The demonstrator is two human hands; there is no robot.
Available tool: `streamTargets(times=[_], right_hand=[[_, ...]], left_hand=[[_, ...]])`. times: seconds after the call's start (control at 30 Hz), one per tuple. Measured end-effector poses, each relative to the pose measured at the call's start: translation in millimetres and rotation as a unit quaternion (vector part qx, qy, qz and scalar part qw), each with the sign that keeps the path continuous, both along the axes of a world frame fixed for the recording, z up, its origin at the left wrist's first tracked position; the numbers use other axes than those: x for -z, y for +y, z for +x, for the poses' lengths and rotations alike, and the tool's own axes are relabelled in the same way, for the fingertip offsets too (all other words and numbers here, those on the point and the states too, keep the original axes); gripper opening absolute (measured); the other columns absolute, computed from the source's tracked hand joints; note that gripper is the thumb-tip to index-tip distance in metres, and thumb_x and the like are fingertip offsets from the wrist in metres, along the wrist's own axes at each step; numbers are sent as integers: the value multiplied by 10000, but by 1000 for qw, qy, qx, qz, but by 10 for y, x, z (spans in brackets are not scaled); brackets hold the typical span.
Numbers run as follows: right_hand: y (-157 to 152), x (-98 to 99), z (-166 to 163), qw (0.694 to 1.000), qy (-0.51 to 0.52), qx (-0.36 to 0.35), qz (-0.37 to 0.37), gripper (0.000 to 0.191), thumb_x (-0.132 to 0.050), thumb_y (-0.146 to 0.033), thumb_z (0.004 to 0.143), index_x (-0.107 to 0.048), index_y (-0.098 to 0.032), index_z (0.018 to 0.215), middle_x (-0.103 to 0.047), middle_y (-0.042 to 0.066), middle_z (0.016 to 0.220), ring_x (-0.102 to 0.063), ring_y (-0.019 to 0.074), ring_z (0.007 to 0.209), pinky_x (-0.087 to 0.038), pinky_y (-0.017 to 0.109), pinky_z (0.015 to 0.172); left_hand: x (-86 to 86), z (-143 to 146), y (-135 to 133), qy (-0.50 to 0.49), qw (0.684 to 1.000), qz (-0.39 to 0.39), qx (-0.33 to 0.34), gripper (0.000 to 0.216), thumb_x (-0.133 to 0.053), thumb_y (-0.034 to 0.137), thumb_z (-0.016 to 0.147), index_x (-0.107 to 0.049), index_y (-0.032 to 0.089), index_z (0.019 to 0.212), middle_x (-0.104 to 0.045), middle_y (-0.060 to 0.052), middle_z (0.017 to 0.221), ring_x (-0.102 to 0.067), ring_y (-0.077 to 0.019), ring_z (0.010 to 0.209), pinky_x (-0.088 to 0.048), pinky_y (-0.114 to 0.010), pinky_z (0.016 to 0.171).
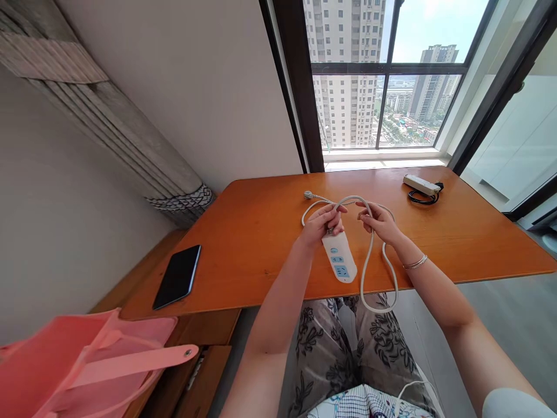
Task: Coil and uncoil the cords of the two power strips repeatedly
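A white power strip [347, 268] with blue-marked sockets hangs tilted over the table's front part, below my left hand [322, 225]. The fingers of that hand are closed around the cord where it leaves the strip. My right hand [379, 223] pinches the same white cord [364, 273] a short way to the right. Between the hands the cord arches up, and a long loop of it drops past the table's edge towards my lap. The cord's plug [308, 195] lies on the table beyond my left hand.
The brown wooden table [252, 244] ends just above my lap. A dark tablet [177, 277] lies on its left side. At the back right is another power strip [421, 185] with a coiled black cord. A pink bag [100, 366] sits at the lower left. Windows stand behind the table.
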State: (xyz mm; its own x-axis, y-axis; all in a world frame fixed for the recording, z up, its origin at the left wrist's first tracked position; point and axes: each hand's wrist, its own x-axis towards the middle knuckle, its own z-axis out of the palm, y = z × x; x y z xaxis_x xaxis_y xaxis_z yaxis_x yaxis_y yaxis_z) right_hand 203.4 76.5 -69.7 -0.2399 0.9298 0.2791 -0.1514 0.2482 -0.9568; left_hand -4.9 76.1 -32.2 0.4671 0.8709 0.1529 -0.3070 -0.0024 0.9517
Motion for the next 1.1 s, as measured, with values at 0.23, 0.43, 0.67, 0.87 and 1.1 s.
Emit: streamTargets(times=[0.23, 0.43, 0.67, 0.87, 1.1], right_hand=[[-157, -66, 23, 929, -70, -312, -184, 588, -795, -370, 773, -550, -215, 1284, -636, -26, 845, -713, 169, 876, -562, 280, 785], [-124, -75, 127, 914, -195, -318, -160, 515, -774, -354, 792, -571, -191, 1237, -621, -25, 821, -662, 121, 797, -531, 234, 708], [-137, -95, 120, 908, -289, -273, -129, 343, -717, -346, 806, -587, -170, 1069, -652, 4, 888, -639, 123, 768, -510, 236, 652], [-458, -348, 126, 848, -378, -357, -101, 358, -625, -235, 864, -550, -146, 1202, -681, -9, 725, -654, 131, 677, -497, 247, 666], [-805, -793, 503, 829, -537, 31, 154, 270, -460, -385, 990, -635, -185, 942, -665, 33, 769, -596, 144, 649, -403, 258, 623]], left_hand=[[26, -350, 122, -305, 936, -80, -159, 359, -363, 270, 1043, -666, 171, 880, -257, 88, 522, -203, -30, 371, -424, -116, 500], [14, -419, 115, -437, 881, -99, -153, 462, -279, 329, 1073, -668, 127, 928, -317, 102, 492, -289, 1, 347, -435, -75, 532], [72, -494, 178, -449, 877, -80, -153, 439, -326, 362, 1065, -671, 137, 914, -332, 107, 468, -300, 3, 344, -409, -69, 524], [195, -741, 356, -484, 852, -53, -193, 372, -357, 355, 1055, -660, 161, 959, -357, 111, 452, -353, -5, 366, -389, -88, 527], [252, -913, 432, -494, 840, -23, -224, 378, -327, 346, 1056, -665, 178, 1042, -371, 102, 459, -393, -27, 397, -369, -126, 503]])
